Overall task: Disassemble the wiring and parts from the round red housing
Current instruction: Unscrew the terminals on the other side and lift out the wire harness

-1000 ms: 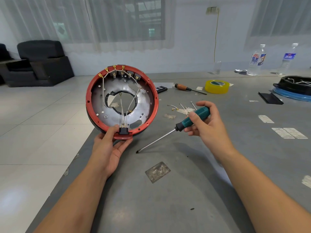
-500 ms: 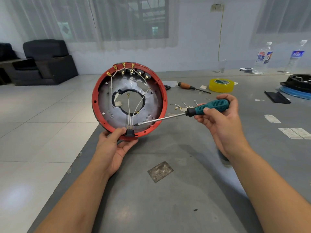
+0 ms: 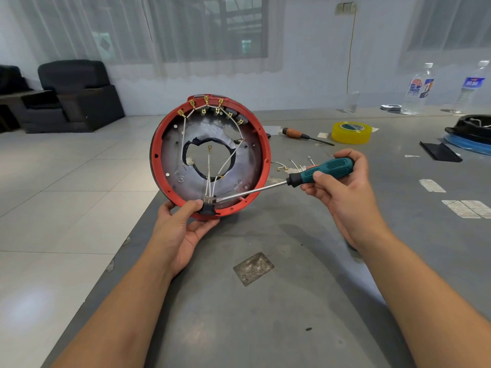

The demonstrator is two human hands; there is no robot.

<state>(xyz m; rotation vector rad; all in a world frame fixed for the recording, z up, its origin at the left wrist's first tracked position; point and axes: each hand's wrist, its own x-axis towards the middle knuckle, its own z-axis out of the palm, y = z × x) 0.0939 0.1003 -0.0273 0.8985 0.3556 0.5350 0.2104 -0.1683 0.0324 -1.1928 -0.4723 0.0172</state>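
The round red plastic housing with its grey metal inner plate (image 3: 170,144) is held upright on edge over the near-left corner of the grey table (image 3: 265,314), open face toward the camera. The left hand (image 3: 183,229) grips its lower rim, thumb lying against the small black terminal block (image 3: 207,209) seated there. The right hand (image 3: 342,187) is closed round the teal-and-black handle of the long steel-shafted screwdriver (image 3: 322,170); the blade tip sits at the brass terminals just beside that block, where the thin white wires (image 3: 212,173) end.

Risks, as judged:
- The tip is very near the left thumb; a slip under prying force would likely drive it into the thumb or palm.
- Levering sideways could snap a brass tab or tear a wire rather than free it.
- The housing is steadied by one hand only (no rest against the table is visible), so a push may rotate it.

Clearances: the table edge runs just left of the housing, floor tiles below; a dropped part would fall there. To the right there is open surface before the loose removed wires (image 3: 292,166), the wooden-handled screwdriver (image 3: 295,133) and the yellow tape roll (image 3: 350,132).
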